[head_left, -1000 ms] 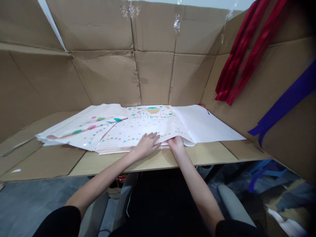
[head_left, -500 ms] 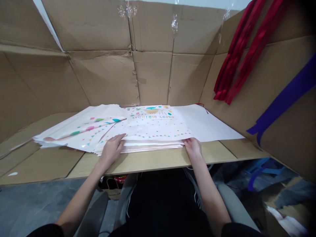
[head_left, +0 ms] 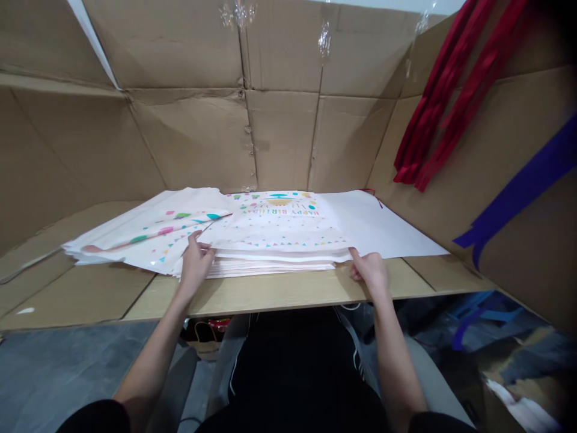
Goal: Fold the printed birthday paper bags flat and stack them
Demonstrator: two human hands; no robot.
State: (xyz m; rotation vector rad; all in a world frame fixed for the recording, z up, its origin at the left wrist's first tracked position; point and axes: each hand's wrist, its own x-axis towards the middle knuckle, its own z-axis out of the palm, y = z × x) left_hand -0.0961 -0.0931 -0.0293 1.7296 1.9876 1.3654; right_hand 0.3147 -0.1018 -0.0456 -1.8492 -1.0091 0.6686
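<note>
A white sheet point(head_left: 279, 231) printed with "HAPPY BIRTHDAY" and coloured triangles lies on top of a stack of similar sheets point(head_left: 270, 268). At the near left corner of that printed sheet, my left hand point(head_left: 195, 263) has its thumb and fingers closed on the edge. My right hand point(head_left: 372, 270) pinches the near right corner, index finger stretched along the top and the other fingers curled. The near edge is raised slightly off the stack. On the left, more printed sheets point(head_left: 135, 222) lie fanned and partly folded over.
A plain white sheet point(head_left: 387, 228) lies to the right on the wooden board point(head_left: 279, 294). Cardboard walls point(head_left: 189, 138) enclose the back and sides. Red ribbons point(head_left: 444, 108) and a purple ribbon point(head_left: 518, 192) hang at the right.
My left hand has shifted left to the sheet's corner, and my right hand has moved right, its fingers now curled beneath the index finger. The sheet's near edge looks more spread out.
</note>
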